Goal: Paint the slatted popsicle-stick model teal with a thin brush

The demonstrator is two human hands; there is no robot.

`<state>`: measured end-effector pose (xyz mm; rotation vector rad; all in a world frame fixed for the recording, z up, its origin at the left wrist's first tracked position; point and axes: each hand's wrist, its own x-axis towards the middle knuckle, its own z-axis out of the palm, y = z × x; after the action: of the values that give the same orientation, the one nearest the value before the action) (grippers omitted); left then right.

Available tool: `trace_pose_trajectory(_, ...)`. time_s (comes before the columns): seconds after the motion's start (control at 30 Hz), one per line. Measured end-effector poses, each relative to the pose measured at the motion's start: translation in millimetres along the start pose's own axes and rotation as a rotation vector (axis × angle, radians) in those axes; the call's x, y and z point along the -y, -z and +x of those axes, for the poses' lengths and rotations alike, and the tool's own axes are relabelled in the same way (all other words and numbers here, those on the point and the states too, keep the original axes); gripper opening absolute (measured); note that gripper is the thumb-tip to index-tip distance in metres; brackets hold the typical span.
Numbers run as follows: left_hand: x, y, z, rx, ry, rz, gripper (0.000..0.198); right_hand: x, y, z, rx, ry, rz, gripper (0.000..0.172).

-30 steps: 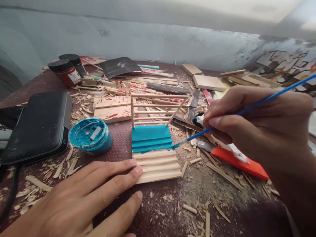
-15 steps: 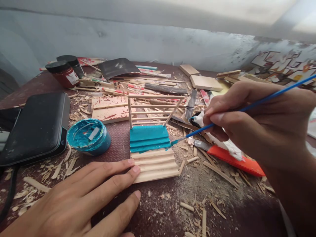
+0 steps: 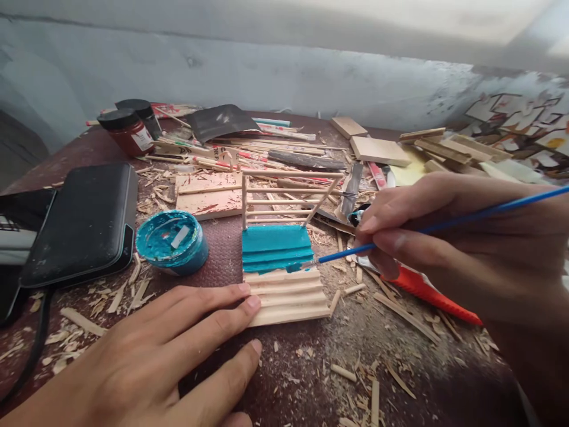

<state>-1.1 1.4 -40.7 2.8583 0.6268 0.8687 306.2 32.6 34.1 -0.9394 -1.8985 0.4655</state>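
A small ridged wooden piece (image 3: 288, 302) lies on the table, its far half coated in teal paint and its near ridges bare wood. A little rail of thin sticks (image 3: 291, 202) stands at its far end. My left hand (image 3: 178, 350) lies with fingers spread, two fingertips touching the piece's left edge. In my right hand (image 3: 422, 237) is a thin blue paintbrush (image 3: 347, 253), pinched between thumb and fingers. Its bristles touch the right side of the ridges at the border of the paint. Left of the piece stands an open jar of teal paint (image 3: 173, 243).
A black box-shaped device (image 3: 84, 225) with a cable sits at the left. Behind are lidded paint jars (image 3: 127, 133), thin sticks, black sandpaper (image 3: 224, 121) and wooden blocks (image 3: 380, 150). An orange utility knife (image 3: 435, 293) lies under my right hand. Wood shavings litter the table.
The brush tip has moved slightly down and inward from the piece's right edge, leaving more teal there. The whole view has shifted a little; my left hand stays against the piece.
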Motion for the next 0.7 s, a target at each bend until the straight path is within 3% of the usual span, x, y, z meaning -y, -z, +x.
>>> trace_pose_trajectory(0.17,-1.0,1.3,2.7,-0.050,-0.004,-0.003,0.017,1.9,-2.6,-0.1,0.013,0.006,-0.059,0.027)
trace_pose_trajectory(0.7,-0.6,1.3,6.0,-0.057,-0.048,0.060,0.022,3.2,-4.5,-1.0,0.077,0.073,-0.137,0.026)
